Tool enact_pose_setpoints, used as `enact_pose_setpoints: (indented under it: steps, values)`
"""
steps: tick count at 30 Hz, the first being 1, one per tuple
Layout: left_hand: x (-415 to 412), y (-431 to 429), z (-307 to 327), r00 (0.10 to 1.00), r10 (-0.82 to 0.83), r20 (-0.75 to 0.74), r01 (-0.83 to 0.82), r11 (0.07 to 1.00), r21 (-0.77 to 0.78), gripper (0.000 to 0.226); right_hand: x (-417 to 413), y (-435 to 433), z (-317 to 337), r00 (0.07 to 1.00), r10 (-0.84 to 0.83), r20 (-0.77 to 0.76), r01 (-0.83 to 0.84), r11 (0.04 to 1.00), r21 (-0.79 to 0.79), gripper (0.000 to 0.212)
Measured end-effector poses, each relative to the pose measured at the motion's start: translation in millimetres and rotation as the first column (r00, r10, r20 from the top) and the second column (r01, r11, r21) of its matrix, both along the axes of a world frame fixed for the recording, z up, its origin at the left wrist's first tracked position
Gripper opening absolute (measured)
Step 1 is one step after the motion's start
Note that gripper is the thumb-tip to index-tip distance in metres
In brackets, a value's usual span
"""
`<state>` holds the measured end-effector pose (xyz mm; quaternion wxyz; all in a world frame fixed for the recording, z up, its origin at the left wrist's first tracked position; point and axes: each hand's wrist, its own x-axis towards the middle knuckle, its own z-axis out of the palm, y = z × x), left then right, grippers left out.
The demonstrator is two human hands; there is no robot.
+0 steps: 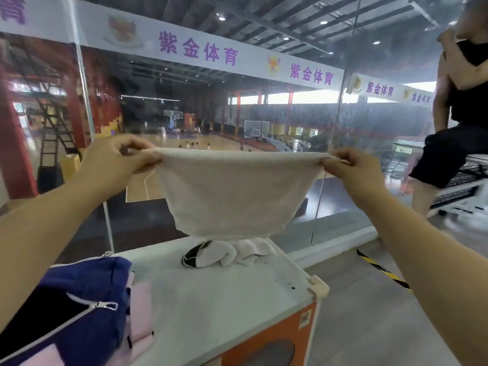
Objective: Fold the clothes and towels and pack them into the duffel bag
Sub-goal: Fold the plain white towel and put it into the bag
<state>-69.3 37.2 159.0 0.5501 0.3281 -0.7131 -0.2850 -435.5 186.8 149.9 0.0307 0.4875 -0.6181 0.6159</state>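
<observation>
I hold the towel [232, 191] up in the air in front of me, above the far end of the white surface [224, 294]. My left hand [113, 157] pinches its upper left corner: the thumb and the curled fingers [148, 161] are closed on the edge. My right hand [353, 167] pinches the upper right corner in the same way. The towel is stretched between the two hands, its top edge is almost straight, and the rest hangs down freely. Its lower edge is just over a small pile [237, 252] of white cloth with something black in it, which lies on the surface; I cannot tell if the towel touches this pile. The blue bag [87, 299] stands at the near left corner of the surface, with its zipper [105, 305] open and a dark inside. Just beside the bag, on its right, lies a folded pink cloth [141, 313]. Behind the surface there is a glass wall [343, 128], and a person [462, 114] in black sits at the far right.
</observation>
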Motion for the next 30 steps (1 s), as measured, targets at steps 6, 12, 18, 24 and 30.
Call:
enact_pose_setpoints:
  steps: [6,12,18,24,30]
  values:
    - [23.9,60.1,-99.1,0.951,-0.153,0.267,0.081,0.962,0.262,0.011,-4.5,45.4,-111.4,0.992,0.072,0.109,-0.106,0.927,0.360,0.009]
    - [44.2,84.0,-174.1,0.831,-0.245,0.499,0.072,0.938,0.340,0.010,13.0,83.2,-186.5,0.954,0.118,0.276,-0.234,0.869,0.436,0.012]
    - [39.9,81.6,-182.8,0.834,-0.323,0.447,0.139,0.908,0.396,0.009,12.5,86.6,-194.8,0.971,0.103,0.216,-0.193,0.870,0.453,0.010]
    - [-0.3,42.1,-190.0,0.941,-0.111,0.320,-0.022,0.923,0.385,0.007,0.3,38.3,-194.4,0.983,0.025,0.181,-0.102,0.898,0.428,0.006]
    - [-37.1,-18.5,-216.9,0.845,0.094,0.527,-0.253,0.938,0.239,0.013,-13.1,-29.1,-203.1,0.993,-0.096,0.074,0.046,0.864,0.502,0.004]
